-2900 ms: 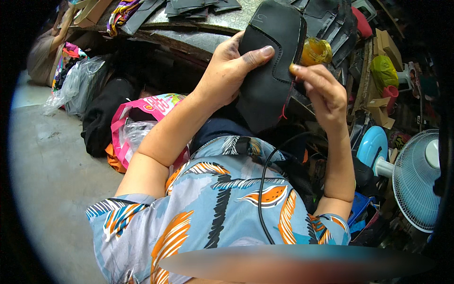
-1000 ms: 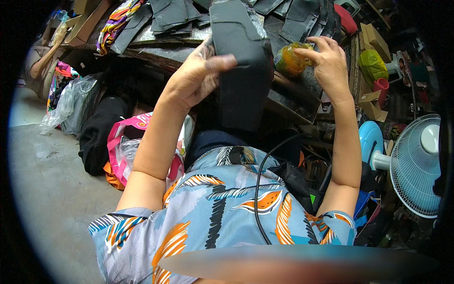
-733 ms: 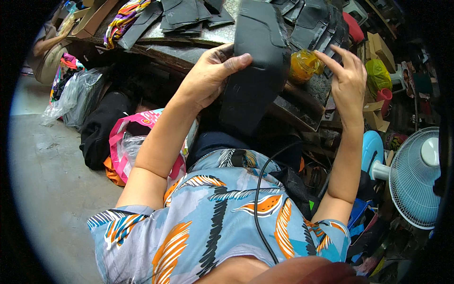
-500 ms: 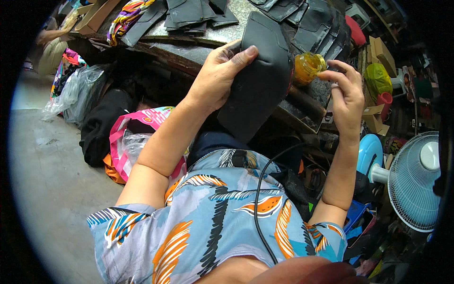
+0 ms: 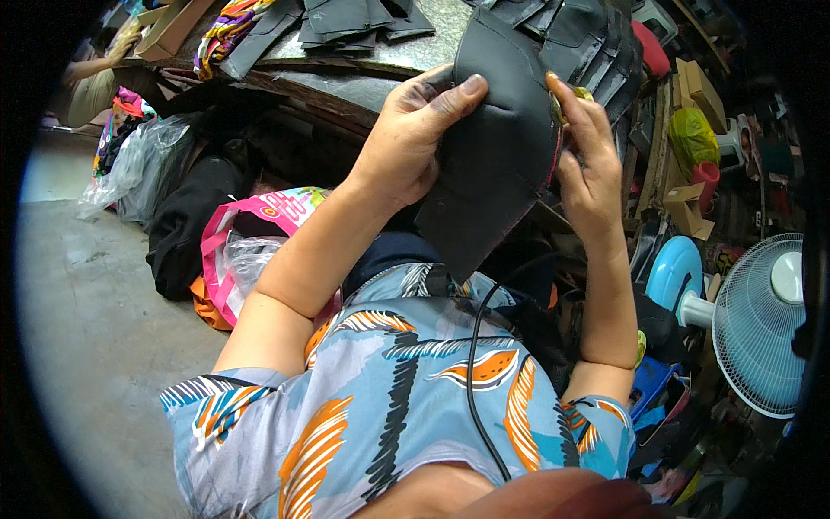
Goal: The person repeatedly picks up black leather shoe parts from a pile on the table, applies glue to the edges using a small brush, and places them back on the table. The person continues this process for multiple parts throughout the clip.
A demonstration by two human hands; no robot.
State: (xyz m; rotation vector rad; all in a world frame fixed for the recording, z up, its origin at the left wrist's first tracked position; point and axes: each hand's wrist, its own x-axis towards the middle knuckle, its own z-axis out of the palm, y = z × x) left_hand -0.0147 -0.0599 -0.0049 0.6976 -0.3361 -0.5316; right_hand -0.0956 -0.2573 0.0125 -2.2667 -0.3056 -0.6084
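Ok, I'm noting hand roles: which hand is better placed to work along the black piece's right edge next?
Probably the right hand: its fingers are close beside that edge. The left hand grips the black piece from the opposite side, thumb on its face, so it seems better suited to steadying.

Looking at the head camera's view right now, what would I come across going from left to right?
Clear plastic bag → pink bag → left hand → black panel that it grips → right hand → blue-and-white fan.
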